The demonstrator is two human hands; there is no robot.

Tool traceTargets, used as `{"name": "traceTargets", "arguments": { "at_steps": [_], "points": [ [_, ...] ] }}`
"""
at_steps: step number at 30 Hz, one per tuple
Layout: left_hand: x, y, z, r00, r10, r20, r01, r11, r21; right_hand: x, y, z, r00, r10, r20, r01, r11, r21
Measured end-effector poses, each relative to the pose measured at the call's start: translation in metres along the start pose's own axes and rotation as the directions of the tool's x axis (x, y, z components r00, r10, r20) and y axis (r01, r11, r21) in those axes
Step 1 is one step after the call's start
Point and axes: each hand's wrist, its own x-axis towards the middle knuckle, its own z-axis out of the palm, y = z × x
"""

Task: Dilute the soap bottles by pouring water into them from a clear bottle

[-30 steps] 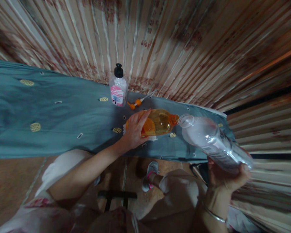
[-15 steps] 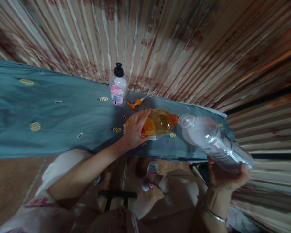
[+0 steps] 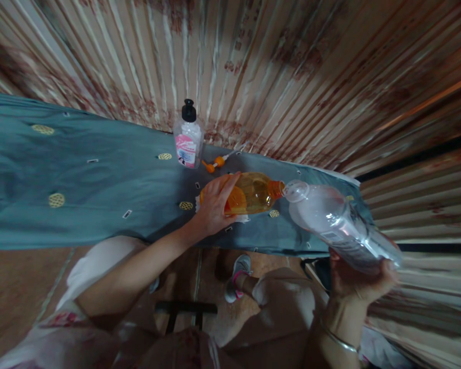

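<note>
My left hand [image 3: 215,205] is wrapped round an orange see-through bottle [image 3: 255,192], its uncapped neck pointing right. In my right hand [image 3: 363,282] is a large clear plastic bottle [image 3: 330,220], gripped near its base and tilted so its mouth is at the orange bottle's mouth. The two necks meet or nearly touch; I cannot make out any liquid passing between them. Behind the orange bottle lies an orange pump top [image 3: 216,163] with a pale tube. Part of the orange bottle is hidden under my left fingers.
A clear bottle with a black cap and pink label [image 3: 188,138] stands at the back. A teal patterned cloth [image 3: 107,179] covers the narrow surface, with a pleated curtain [image 3: 230,66] behind it. Below are my legs, a shoe [image 3: 240,277] and a dark bar [image 3: 186,307].
</note>
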Motion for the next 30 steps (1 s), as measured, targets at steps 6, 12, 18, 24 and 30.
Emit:
{"name": "traceTargets", "arguments": {
  "at_steps": [6, 12, 18, 24, 30],
  "points": [
    [-0.0006, -0.001, 0.0, 1.0, 0.021, -0.012, -0.021, 1.0, -0.016, -0.0011, -0.0013, 0.0026, 1.0, -0.002, 0.024, 0.002, 1.0, 0.029],
    [-0.0001, -0.001, 0.0005, 1.0, 0.005, -0.003, -0.005, 1.0, -0.006, -0.0001, -0.0014, 0.0025, 1.0, 0.008, -0.008, -0.007, 1.0, 0.003],
    [0.0, 0.0002, -0.0001, 1.0, 0.001, -0.006, -0.001, 1.0, 0.003, -0.0003, -0.0006, 0.0015, 1.0, 0.004, -0.005, -0.004, 1.0, -0.006],
    [-0.0003, -0.001, 0.0004, 1.0, 0.008, -0.003, -0.008, 1.0, -0.007, -0.0008, -0.0011, 0.0016, 1.0, 0.002, 0.006, -0.002, 0.999, -0.041],
    [-0.001, -0.0011, 0.0012, 1.0, 0.013, -0.012, -0.013, 1.0, 0.001, -0.0006, -0.0016, 0.0021, 1.0, 0.011, 0.003, -0.011, 1.0, -0.015]
  ]
}}
